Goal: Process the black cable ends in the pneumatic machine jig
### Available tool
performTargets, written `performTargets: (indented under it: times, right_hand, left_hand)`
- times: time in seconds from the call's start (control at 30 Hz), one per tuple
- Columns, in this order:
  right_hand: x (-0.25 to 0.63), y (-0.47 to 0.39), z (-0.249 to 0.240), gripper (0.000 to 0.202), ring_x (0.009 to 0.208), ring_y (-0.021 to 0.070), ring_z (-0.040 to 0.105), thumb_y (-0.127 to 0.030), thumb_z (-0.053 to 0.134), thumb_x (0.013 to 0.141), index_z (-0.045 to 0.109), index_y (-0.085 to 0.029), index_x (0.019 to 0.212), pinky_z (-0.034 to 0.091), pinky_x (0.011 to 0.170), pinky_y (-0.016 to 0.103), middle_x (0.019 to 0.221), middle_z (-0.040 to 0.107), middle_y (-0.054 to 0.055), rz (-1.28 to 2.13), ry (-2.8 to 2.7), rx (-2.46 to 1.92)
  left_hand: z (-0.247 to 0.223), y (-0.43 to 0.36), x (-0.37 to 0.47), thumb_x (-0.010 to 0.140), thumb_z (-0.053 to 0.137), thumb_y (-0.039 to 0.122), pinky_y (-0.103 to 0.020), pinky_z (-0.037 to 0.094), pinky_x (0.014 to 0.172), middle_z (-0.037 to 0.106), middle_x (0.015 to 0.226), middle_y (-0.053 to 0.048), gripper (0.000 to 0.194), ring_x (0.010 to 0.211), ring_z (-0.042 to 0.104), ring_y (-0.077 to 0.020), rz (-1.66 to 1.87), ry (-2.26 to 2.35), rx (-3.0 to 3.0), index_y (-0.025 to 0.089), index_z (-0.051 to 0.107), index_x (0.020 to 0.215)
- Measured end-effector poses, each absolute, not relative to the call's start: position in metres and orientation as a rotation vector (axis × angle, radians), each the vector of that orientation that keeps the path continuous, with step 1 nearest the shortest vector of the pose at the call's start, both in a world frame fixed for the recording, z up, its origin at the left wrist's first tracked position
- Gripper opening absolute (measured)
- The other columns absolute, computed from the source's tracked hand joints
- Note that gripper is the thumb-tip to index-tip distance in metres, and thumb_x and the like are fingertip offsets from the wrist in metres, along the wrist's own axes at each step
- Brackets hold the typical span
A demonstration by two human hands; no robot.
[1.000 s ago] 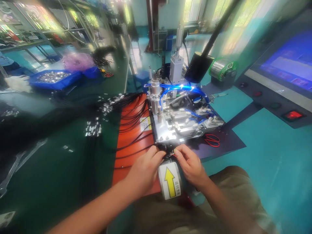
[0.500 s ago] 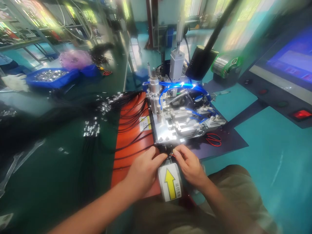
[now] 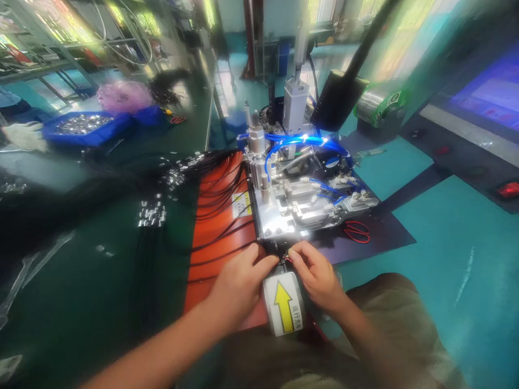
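Pinching thin wires [image 3: 289, 259] in the fingertips of my right hand [image 3: 315, 274], beside my left hand [image 3: 242, 276], whose grip I can't make out, I judge light, steady pressure best, the machine [image 3: 279, 219] just beyond.

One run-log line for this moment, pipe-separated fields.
right hand: pinching thin wires | left hand: beside them, grip hidden | ahead: silver machine | between forearms: yellow-arrow sign | nearby: orange panel
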State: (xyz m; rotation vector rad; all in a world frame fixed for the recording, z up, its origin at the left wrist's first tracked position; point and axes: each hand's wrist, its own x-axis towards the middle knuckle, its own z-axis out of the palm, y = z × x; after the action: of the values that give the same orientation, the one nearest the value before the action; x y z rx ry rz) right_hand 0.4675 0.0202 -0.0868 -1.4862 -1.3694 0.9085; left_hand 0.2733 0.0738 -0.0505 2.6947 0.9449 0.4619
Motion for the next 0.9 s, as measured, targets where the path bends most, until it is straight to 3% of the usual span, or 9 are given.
performTargets:
  times: [0.9]
  right_hand:
    - [0.4673,0.0246,-0.0866,0.026,0.069,0.0152,0.051,-0.033,0.045,0.101,0.053,-0.021,0.079,0.039,0.067,0.025,0.073,0.053,-0.002,0.849,-1.401,-1.51]
  left_hand:
    - [-0.0502,0.0756,0.2755,0.098,0.038,0.017,-0.031,0.052,0.07,0.062,0.093,-0.008,0.032,0.081,0.06,-0.02,0.524,0.87,2.759,0.017,0.069,0.105]
